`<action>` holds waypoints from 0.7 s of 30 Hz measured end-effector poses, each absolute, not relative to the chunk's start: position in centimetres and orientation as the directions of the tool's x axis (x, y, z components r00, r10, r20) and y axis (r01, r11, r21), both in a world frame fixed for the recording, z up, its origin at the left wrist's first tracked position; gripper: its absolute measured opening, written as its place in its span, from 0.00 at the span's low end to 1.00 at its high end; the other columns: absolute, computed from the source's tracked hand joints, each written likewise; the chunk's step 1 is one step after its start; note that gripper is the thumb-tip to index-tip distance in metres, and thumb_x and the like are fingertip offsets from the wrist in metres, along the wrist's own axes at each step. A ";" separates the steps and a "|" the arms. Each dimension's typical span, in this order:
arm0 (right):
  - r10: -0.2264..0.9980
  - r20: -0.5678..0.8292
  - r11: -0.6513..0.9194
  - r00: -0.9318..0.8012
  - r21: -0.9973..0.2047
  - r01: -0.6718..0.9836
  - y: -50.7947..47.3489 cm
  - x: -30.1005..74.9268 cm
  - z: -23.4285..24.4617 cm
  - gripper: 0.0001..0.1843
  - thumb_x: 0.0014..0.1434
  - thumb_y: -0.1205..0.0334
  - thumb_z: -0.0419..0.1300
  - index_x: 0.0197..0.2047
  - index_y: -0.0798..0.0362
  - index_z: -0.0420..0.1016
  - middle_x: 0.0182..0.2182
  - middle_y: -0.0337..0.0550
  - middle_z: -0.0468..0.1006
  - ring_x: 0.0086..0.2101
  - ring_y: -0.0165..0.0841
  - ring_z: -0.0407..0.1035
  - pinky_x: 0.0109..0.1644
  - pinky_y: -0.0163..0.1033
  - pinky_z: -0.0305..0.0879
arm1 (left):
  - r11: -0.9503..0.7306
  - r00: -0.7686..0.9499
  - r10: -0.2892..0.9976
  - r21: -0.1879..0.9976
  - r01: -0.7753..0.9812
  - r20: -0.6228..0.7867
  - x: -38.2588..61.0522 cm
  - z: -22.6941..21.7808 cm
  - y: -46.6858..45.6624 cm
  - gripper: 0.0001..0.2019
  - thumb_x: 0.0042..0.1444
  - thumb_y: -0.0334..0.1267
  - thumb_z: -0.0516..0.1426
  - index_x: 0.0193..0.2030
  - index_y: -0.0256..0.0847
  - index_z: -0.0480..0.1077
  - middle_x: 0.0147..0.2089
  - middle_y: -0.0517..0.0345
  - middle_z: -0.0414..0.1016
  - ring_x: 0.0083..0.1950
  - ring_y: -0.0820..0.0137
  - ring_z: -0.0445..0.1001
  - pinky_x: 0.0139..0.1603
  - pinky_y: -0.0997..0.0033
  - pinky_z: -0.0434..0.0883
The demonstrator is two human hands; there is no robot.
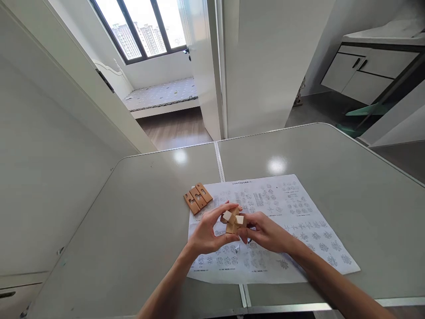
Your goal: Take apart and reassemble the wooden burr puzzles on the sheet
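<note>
Both hands meet over a printed instruction sheet (292,208) on a grey table (139,230). Between them is a small wooden interlocking puzzle (233,220) made of crossed light-wood bars. My left hand (209,232) pinches it from the left with thumb and fingers curled round it. From the right, my right hand (267,232) grips the same puzzle, fingers closed on its bars. Three loose notched wooden pieces (198,197) lie side by side at the sheet's upper left corner, a little beyond my left hand.
The table is two grey tops joined by a seam (219,161) down the middle. Behind it stand a white pillar (265,62) and an open doorway to a room with a window. A white cabinet (368,71) is at the far right.
</note>
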State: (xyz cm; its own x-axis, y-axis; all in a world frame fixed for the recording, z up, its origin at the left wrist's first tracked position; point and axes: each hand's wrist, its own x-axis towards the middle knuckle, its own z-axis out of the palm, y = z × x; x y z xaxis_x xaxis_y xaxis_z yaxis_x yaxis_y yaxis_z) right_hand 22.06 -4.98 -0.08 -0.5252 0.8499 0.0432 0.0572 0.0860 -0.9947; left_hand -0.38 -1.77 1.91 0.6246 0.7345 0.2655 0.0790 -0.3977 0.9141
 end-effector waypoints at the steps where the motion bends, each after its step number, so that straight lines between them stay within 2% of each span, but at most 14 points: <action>1: 0.854 0.048 0.098 -0.519 -0.993 0.069 -5.0 22.1 0.0 0.25 0.72 0.45 0.60 0.28 0.51 0.73 0.28 0.40 0.77 0.28 0.32 0.66 0.33 0.37 0.61 | -0.402 0.623 0.735 0.912 0.081 0.269 -0.4 1.9 -1.8 0.35 0.58 0.46 0.71 0.70 0.47 0.69 0.65 0.45 0.80 0.70 0.47 0.73 0.77 0.43 0.61; 5: 0.869 0.073 0.123 -0.490 -0.990 0.071 -5.2 21.8 0.4 0.25 0.73 0.45 0.59 0.27 0.51 0.72 0.28 0.40 0.76 0.29 0.32 0.66 0.34 0.38 0.60 | -0.413 0.622 0.731 0.908 0.077 0.280 -0.4 1.7 -1.7 0.35 0.57 0.45 0.72 0.70 0.48 0.69 0.64 0.46 0.80 0.70 0.48 0.74 0.78 0.43 0.59; 11: 0.869 0.087 0.120 -0.488 -0.992 0.038 -5.2 21.5 0.4 0.24 0.73 0.44 0.59 0.29 0.51 0.72 0.29 0.40 0.77 0.30 0.34 0.69 0.36 0.39 0.64 | -0.445 0.605 0.738 0.889 0.104 0.299 -0.4 2.1 -1.6 0.36 0.55 0.47 0.73 0.70 0.47 0.70 0.63 0.44 0.81 0.68 0.47 0.75 0.74 0.44 0.65; 17: 0.899 0.142 0.240 -0.415 -0.951 0.195 -5.6 21.2 -0.3 0.22 0.75 0.50 0.57 0.29 0.50 0.69 0.26 0.37 0.73 0.26 0.31 0.64 0.32 0.37 0.59 | -0.521 0.583 0.734 0.839 0.154 0.349 -0.3 2.2 -2.0 0.35 0.57 0.47 0.72 0.70 0.47 0.69 0.62 0.46 0.81 0.70 0.47 0.73 0.76 0.42 0.63; 21: 0.910 0.282 0.374 -0.303 -0.874 0.310 -5.9 20.5 -0.8 0.18 0.76 0.57 0.55 0.31 0.49 0.66 0.28 0.38 0.72 0.27 0.32 0.64 0.32 0.36 0.61 | -0.562 0.532 0.753 0.800 0.211 0.388 -0.1 1.9 -2.1 0.34 0.58 0.46 0.71 0.69 0.48 0.68 0.63 0.46 0.81 0.70 0.48 0.74 0.75 0.40 0.64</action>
State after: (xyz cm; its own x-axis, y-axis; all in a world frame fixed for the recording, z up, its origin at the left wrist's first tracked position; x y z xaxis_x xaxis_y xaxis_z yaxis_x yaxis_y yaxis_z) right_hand 20.46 -5.87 -0.79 -0.3028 0.9105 0.2817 0.3105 0.3736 -0.8741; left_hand -0.10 -2.11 1.89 0.5317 0.7526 0.3885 0.2112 -0.5620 0.7997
